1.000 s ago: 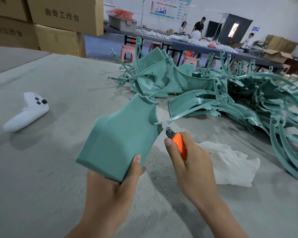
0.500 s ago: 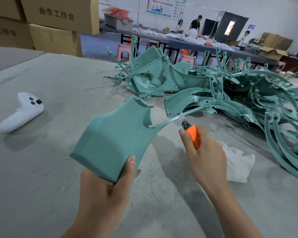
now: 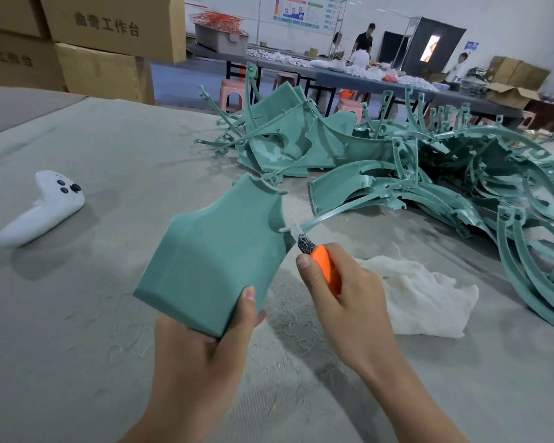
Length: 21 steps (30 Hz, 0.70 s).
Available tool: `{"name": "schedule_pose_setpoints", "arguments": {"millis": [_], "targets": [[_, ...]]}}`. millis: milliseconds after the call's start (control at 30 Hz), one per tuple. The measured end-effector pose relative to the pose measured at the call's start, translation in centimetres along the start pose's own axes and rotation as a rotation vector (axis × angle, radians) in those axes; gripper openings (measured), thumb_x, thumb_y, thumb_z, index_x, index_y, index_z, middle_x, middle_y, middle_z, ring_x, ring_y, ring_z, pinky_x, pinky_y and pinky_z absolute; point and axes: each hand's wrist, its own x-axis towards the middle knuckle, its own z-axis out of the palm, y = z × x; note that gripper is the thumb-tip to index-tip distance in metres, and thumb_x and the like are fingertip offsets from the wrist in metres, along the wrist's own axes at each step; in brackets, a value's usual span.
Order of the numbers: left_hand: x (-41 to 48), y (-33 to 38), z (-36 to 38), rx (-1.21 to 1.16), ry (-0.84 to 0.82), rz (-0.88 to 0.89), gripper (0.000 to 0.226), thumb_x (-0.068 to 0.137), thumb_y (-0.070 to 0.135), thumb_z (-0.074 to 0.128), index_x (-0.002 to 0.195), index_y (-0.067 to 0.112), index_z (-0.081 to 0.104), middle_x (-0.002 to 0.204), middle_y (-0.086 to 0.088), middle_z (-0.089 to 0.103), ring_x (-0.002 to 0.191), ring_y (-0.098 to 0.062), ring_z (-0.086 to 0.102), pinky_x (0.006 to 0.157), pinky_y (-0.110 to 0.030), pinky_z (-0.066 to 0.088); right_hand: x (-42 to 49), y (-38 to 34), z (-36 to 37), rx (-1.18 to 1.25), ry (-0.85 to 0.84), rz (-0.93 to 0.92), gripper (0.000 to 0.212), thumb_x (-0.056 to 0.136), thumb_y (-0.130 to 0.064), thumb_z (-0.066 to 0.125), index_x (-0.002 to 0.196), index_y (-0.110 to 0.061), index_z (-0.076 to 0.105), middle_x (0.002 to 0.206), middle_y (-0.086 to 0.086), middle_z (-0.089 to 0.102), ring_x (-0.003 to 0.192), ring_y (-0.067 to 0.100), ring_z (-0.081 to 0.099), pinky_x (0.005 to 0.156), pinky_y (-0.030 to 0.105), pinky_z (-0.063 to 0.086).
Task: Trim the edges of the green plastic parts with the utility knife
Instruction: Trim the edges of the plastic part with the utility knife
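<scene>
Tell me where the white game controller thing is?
In the head view, the white plastic handheld controller lies alone on the grey felt table at the far left, well apart from the green plastic part in the left hand.

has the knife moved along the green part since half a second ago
Yes. The utility knife has drawn back toward the held green part: its blade is now at the part's edge, no longer out along the thin strip.

Colours on the grey bench (image 3: 77, 346)

Green plastic part (image 3: 211, 260) matte teal, as is the pile (image 3: 429, 174); utility knife (image 3: 320, 260) orange with black patterned tip; white controller (image 3: 42, 209), black buttons; off-white cloth (image 3: 422, 295); brown cartons (image 3: 109, 27).
</scene>
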Motion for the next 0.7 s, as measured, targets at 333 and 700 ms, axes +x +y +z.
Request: {"name": "schedule_pose_setpoints", "arguments": {"millis": [333, 700], "targets": [[0.0, 0.3, -0.2, -0.154, 0.058, -0.087, 0.007, 0.077, 0.017, 0.072, 0.081, 0.019, 0.067, 0.079, 0.016, 0.073, 0.055, -0.015, 0.071, 0.047, -0.017, 0.052, 0.2, 0.7, -0.1, -0.07, 0.033, 0.053, 0.045, 0.092, -0.069, 0.037, 0.073, -0.028, 0.041, 0.051, -0.007, 0.036, 0.05, 0.013, 0.039, 0.05, 0.032, 0.028], [-0.2, -0.2, -0.4, -0.144, 0.037, -0.09, 0.012, 0.073, 0.02, 0.069, 0.084, 0.026, 0.071, 0.073, 0.015, 0.072, 0.058, -0.015, 0.072, 0.05, -0.026, 0.057, 1.7, 3.6, -1.9, -0.259, 0.176, 0.132, 0.046, 0.09, -0.069, 0.033, 0.088, -0.026, 0.049, 0.058, -0.01, 0.046, 0.055, 0.008, 0.044, 0.049, 0.027, 0.025]]}}
